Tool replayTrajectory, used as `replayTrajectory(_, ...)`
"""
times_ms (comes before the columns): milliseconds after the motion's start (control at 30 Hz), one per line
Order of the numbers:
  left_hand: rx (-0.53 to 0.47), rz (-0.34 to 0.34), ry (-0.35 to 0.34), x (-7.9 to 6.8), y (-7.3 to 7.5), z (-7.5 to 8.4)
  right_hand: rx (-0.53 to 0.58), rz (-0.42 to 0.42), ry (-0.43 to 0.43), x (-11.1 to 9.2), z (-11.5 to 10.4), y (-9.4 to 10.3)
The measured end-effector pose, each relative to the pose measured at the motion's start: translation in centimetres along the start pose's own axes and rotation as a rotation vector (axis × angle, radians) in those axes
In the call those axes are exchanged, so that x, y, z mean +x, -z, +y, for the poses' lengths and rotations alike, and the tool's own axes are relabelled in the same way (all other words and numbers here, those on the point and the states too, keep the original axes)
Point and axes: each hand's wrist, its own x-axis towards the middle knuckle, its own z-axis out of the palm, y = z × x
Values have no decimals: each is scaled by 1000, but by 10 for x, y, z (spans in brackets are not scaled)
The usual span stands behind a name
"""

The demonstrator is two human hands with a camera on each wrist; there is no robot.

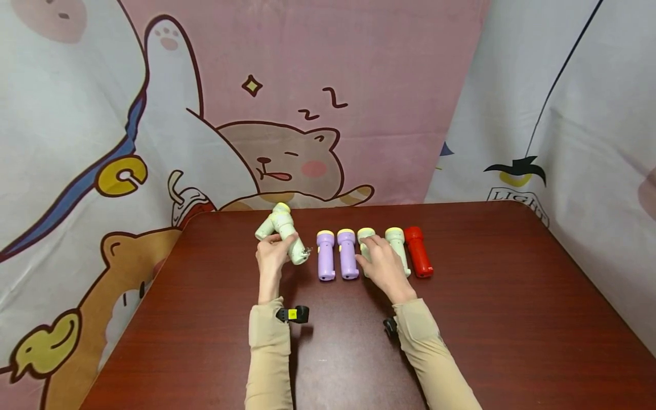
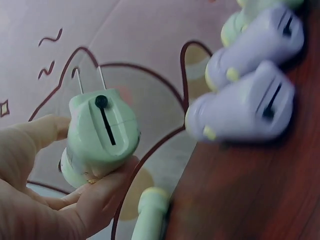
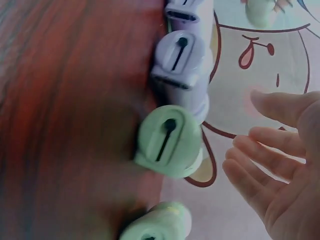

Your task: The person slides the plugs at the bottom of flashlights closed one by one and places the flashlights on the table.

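Note:
My left hand (image 1: 270, 259) grips a pale green flashlight (image 1: 285, 225) with a yellowish head, its tail end tipped toward the right. Two thin metal prongs stick out of that tail beside a black slider, as the left wrist view shows. Behind it lies a second pale green flashlight (image 1: 263, 229), partly covered. My right hand (image 1: 385, 266) hovers with loosely spread fingers over another pale green flashlight (image 1: 365, 234) in a row, whose tail (image 3: 169, 142) appears apart from the fingers in the right wrist view.
Two purple flashlights (image 1: 325, 256) stand side by side in the row, left of my right hand. Right of that hand come one more pale green flashlight (image 1: 397, 242) and a red flashlight (image 1: 419, 253). A cartoon-printed cloth (image 1: 389, 114) hangs behind the brown table (image 1: 512, 296).

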Motion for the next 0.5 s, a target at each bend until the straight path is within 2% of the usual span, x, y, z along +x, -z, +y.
replayTrajectory(267, -79, -51, -21, -13, -25, 2, 75, 43, 70, 2, -16, 8)
replayTrajectory(500, -120, -90, -53, -20, -39, 5, 115, 48, 188, 2, -26, 9)
